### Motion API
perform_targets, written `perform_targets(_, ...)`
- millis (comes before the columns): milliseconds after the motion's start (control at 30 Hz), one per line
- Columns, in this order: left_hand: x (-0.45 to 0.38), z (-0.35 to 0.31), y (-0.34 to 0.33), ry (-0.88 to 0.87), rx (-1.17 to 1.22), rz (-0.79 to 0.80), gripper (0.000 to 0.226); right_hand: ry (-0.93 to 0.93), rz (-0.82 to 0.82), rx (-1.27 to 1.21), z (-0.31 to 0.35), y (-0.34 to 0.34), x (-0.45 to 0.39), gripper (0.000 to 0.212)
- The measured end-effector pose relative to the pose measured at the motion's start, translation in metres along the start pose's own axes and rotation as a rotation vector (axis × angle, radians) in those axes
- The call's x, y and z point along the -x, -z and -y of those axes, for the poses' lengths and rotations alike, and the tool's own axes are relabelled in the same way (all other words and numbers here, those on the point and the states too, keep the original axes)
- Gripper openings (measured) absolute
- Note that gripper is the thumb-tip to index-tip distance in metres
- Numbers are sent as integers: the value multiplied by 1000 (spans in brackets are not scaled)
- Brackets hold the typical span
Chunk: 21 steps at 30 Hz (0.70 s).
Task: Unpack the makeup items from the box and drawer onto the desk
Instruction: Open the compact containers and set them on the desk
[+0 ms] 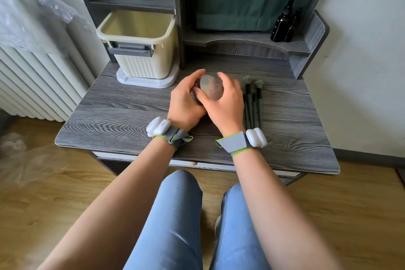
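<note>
Your left hand [186,103] and right hand [225,103] cup a round clear-lidded compact [209,90]; loosen either and it may drop onto the grey woodgrain desk [109,120].

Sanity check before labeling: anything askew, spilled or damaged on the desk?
Nothing stands out. Brushes lie side by side, the cream box stands upright, two dark bottles stand upright on the shelf. Left hand and right hand hold a round compact.
</note>
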<state>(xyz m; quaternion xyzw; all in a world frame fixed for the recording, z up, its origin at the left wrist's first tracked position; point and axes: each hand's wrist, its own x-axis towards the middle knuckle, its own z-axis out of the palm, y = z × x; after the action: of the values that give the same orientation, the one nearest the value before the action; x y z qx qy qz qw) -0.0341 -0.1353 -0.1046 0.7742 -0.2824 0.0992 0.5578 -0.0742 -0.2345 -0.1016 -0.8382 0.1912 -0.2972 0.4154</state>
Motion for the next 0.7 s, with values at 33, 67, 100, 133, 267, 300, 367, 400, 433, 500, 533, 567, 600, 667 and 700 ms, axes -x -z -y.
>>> perform_targets(33, 0, 1, 0, -1, 16, 9, 68, 0, -2, -17, 0, 0, 0, 86)
perform_targets(67, 0, 1, 1, 3, 32, 16, 70, 19, -3, -38, 0, 1, 0, 90)
perform_targets(100, 0, 0, 1, 10, 46, 18, 71, 48, 4, -51, 0, 2, 0, 95)
perform_targets(133, 0, -1, 2, 22, 58, 14, 72, 82, 23, -62, 0, 3, 1, 97)
perform_targets(267, 0, -4, 2, 22, 61, -15, 67, 137, 91, -109, 2, 4, 2, 96)
perform_targets(300, 0, -3, 2, 5, 47, -15, 65, 111, 80, -101, 2, 3, 1, 94)
perform_targets(367, -1, 0, 1, -20, 20, -15, 65, 47, 56, -31, 1, 1, 0, 87)
perform_targets(400, -1, 1, 0, -22, 15, -12, 66, 29, 48, 15, 0, 0, -1, 83)
perform_targets(433, -1, 2, 0, -20, 15, -9, 66, 21, 39, 45, 0, -1, -1, 80)
perform_targets(500, -1, 3, 0, -7, 26, -1, 66, 21, 15, 34, -1, -1, -1, 76)
perform_targets(533, 0, 2, 0, 2, 34, 0, 67, 29, 3, 15, 0, -1, -1, 76)
perform_targets(567, 0, 1, 0, 10, 45, 0, 68, 46, -7, 2, 0, 0, 0, 75)
perform_targets(600, 0, 0, 0, 21, 56, -1, 69, 65, -13, -4, 0, 0, 0, 75)
perform_targets(667, 0, -2, 0, 38, 72, 3, 69, 97, -19, -13, 1, 1, 1, 73)
perform_targets(700, 0, -1, 0, 47, 75, 8, 70, 113, -19, -16, 2, 2, 2, 72)
